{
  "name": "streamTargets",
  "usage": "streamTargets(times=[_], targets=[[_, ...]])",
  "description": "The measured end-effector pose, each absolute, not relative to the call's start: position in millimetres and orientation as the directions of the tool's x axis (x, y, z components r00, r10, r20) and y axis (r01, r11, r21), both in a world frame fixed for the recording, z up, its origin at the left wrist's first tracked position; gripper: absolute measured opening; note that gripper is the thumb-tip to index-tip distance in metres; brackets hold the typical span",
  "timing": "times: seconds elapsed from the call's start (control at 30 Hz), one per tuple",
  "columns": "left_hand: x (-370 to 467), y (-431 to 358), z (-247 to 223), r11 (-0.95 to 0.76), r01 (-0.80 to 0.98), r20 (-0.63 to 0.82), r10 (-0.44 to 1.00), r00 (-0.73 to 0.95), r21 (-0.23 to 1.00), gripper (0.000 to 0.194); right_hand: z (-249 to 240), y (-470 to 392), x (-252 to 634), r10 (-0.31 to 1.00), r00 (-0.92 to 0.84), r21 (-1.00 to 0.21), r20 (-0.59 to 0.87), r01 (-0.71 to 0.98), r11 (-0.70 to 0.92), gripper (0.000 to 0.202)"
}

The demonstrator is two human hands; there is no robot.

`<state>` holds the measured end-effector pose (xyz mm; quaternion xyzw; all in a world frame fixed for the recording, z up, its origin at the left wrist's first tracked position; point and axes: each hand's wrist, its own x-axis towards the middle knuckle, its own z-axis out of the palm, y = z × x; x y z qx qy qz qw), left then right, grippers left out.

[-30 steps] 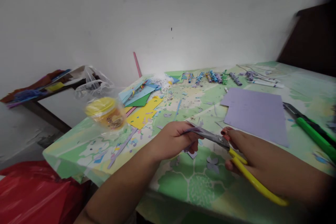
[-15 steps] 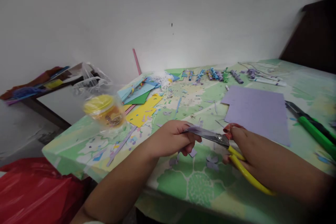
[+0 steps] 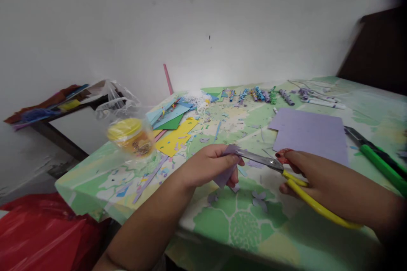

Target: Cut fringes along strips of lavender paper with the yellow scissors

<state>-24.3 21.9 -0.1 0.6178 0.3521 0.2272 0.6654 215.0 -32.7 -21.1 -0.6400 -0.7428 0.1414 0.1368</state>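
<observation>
Near the table's front, my left hand (image 3: 211, 167) pinches a small piece of purple paper (image 3: 225, 173) whose upper edge looks fringed. My right hand (image 3: 313, 180) grips yellow-handled scissors (image 3: 295, 184); the blades point left, with their tips at the fringed edge. Something reddish shows at my right thumb and finger. Purple paper scraps (image 3: 260, 200) lie on the cloth below. Behind my right hand rests a large purple sheet (image 3: 313, 133) with a notch at its left side.
A green cutter (image 3: 378, 163) lies at the right. Behind are rolled paper pieces (image 3: 260, 94) and white shreds (image 3: 199, 99). Coloured sheets (image 3: 174, 137) and a yellow-lidded tub (image 3: 130, 135) in plastic stand left, above a red bag (image 3: 47, 233).
The purple piece in my left hand now shows more of its face. My right hand and the scissors have shifted slightly right, and the view has moved a little.
</observation>
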Motion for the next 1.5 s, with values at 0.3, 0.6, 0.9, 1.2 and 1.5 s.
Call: streamTargets(times=[0.3, 0.6, 0.9, 1.2, 1.5], targets=[[-20.4, 24.8, -2.0, 0.132, 0.123, -0.18, 0.796, 0.578, 0.984, 0.013, -18.7, -33.3, 209.3, 0.975, -0.216, -0.423, -0.053, 0.889, 0.174, 0.024], [-19.4, 21.4, -1.1, 0.068, 0.205, -0.181, 0.775, 0.605, 0.976, 0.014, -27.8, -34.7, 206.1, 0.958, -0.282, -0.5, -0.06, 0.839, 0.215, 0.029], [-15.6, 17.4, 0.7, 0.064, 0.25, -0.205, 0.776, 0.596, 0.966, 0.011, -27.2, -37.8, 202.6, 0.964, -0.263, -0.485, -0.035, 0.848, 0.214, 0.034], [-17.4, 11.7, 3.2, -0.12, 0.32, -0.104, 0.791, 0.603, 0.94, 0.019, -29.5, -37.6, 203.1, 0.967, -0.253, -0.474, 0.025, 0.849, 0.234, 0.044], [-16.9, 16.4, 3.6, 0.005, 0.299, -0.203, 0.744, 0.636, 0.954, 0.012, -35.9, -38.1, 202.5, 0.967, -0.255, -0.387, -0.003, 0.892, 0.234, 0.032]])
